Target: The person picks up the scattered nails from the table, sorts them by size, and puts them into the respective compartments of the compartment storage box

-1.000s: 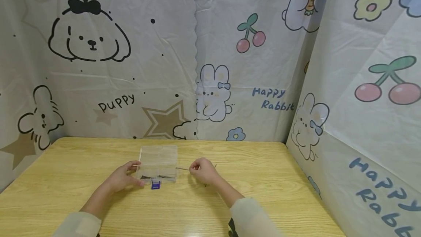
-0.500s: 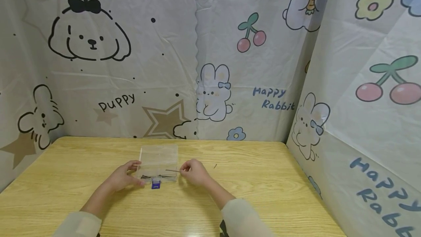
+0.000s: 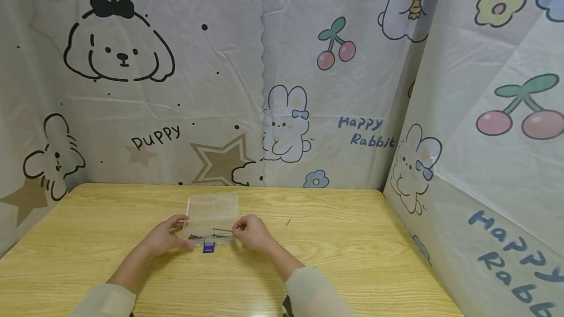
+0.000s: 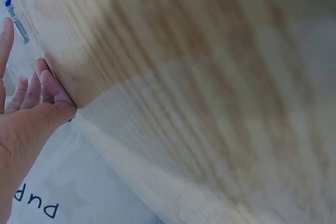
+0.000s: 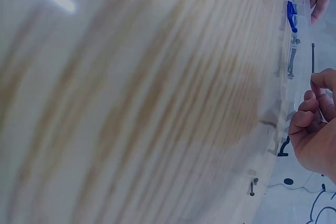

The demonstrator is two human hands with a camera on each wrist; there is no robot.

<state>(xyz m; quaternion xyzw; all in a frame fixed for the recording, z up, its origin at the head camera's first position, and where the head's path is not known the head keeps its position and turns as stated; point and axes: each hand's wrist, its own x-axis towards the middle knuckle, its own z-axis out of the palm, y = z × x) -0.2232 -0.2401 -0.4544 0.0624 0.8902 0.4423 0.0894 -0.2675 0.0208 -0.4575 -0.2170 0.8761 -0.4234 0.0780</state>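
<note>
A clear plastic box [image 3: 213, 207] lies on the table with its lid raised at the back and a blue latch [image 3: 208, 247] at its front. Several dark metal screws [image 3: 197, 237] lie along the front of its inside. My left hand [image 3: 164, 236] holds the box at its left side, thumb at the front corner and fingers farther back. Over the box's right end, my right hand [image 3: 253, 233] pinches one thin screw [image 3: 222, 230] level, its free end pointing left above the compartments. In the right wrist view the same screw [image 5: 313, 59] sticks out past the fingertips.
One small screw [image 3: 288, 222] lies on the wooden table [image 3: 343, 238] to the right of the box. Another loose screw [image 5: 253, 186] shows on the table in the right wrist view. Printed cloth [image 3: 220, 72] hangs behind and at the sides.
My right hand has moved left, carrying the screw from beside the box to over its right end. The left hand and the box have stayed in place.
</note>
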